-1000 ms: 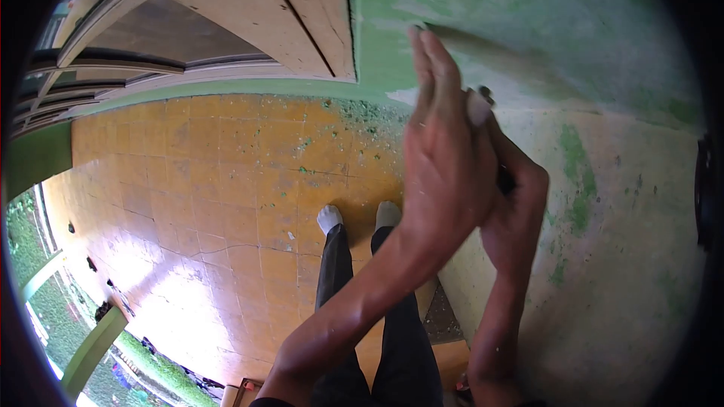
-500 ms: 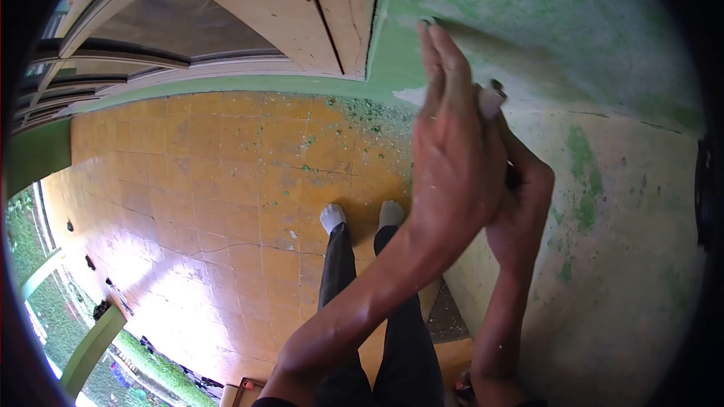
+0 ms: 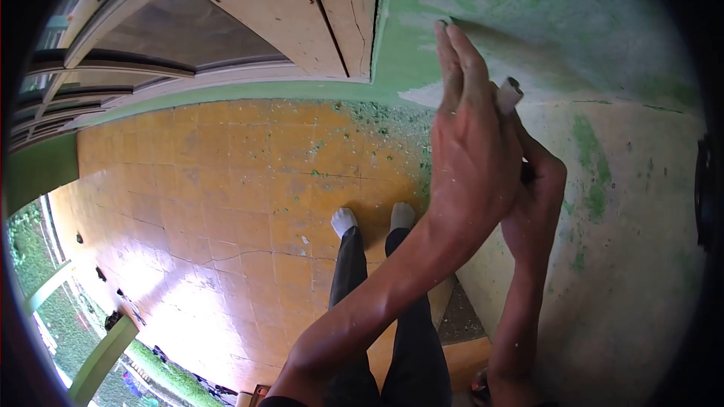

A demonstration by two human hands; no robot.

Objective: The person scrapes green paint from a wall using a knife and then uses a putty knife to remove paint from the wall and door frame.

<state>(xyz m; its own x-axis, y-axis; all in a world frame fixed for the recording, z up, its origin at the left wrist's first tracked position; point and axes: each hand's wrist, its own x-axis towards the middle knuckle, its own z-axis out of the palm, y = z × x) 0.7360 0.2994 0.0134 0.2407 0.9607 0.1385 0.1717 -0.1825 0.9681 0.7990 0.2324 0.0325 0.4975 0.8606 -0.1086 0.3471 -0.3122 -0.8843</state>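
My left hand [image 3: 471, 139] is raised against the patchy green wall [image 3: 528, 0], its fingers stretched out and close together. A small dark edge shows at its fingertips; what it belongs to is hidden. Behind and to the right, my right hand [image 3: 532, 196] is bent at the wrist and mostly covered by the left. A pale cylindrical handle [image 3: 510, 96] sticks out between the hands, and the right fingers appear closed around it. The rest of the held tool cannot be seen.
Green flakes [image 3: 377, 124] lie on the orange tiled floor [image 3: 188, 181] along the wall base. My feet in pale socks [image 3: 344, 221] stand below the hands. A wooden frame with window panes [image 3: 181, 26] is at upper left.
Both hands and the handle appear slightly farther right in view. The floor and feet have also shifted a little right, so the head camera has moved. The hands' hold looks the same.
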